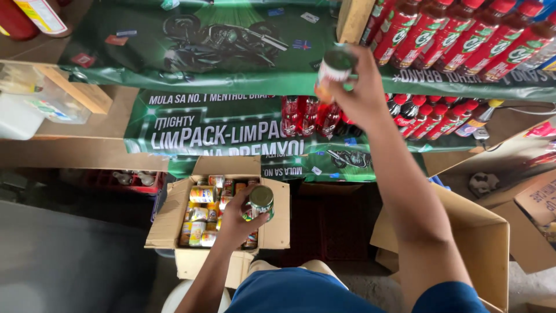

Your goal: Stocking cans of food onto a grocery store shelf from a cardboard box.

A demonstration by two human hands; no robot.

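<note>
My right hand (362,93) is raised to the edge of a shelf covered with green printed sheeting (231,52), gripping a small can (335,68) with a dark green lid. My left hand (236,223) is low, over an open cardboard box (168,223), and holds a second can (260,202) with a metal top. The box is packed with several more cans with colourful labels (202,217). Both cans are held clear of the shelf and the box.
Rows of red-capped soft drink bottles (463,35) lie on the upper shelf at right, and more bottles (417,119) on the shelf below. Empty cardboard boxes (480,243) stand at right. A clear plastic container (35,107) sits at left. A red crate (124,181) stands behind the box.
</note>
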